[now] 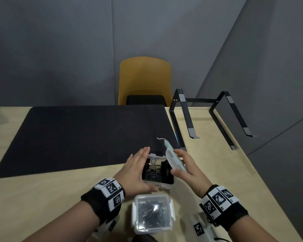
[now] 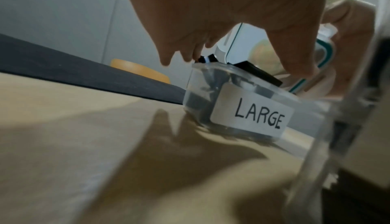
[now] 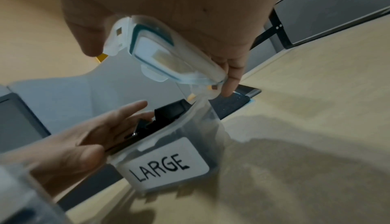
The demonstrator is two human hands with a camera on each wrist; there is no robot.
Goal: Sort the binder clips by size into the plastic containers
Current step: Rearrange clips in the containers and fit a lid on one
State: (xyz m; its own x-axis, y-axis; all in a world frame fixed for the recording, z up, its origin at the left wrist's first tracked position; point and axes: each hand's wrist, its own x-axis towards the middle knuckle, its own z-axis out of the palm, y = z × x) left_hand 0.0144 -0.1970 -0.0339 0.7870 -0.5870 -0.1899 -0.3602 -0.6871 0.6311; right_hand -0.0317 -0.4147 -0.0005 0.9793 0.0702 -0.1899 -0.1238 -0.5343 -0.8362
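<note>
We hold the clear lid (image 1: 173, 160) tilted in our right hand (image 1: 187, 169), fingers curled round its edge; the open LARGE container (image 3: 168, 166) of binder clips (image 1: 153, 167) sits just below-left of them (left hand (image 1: 138, 170) flat-fingered against its side), so the lid swings down leftward.

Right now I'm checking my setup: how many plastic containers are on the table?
2. The open container labelled LARGE sits between the hands at the mat's near edge; a lidded container of smaller clips sits nearer me. Others may be out of view.
</note>
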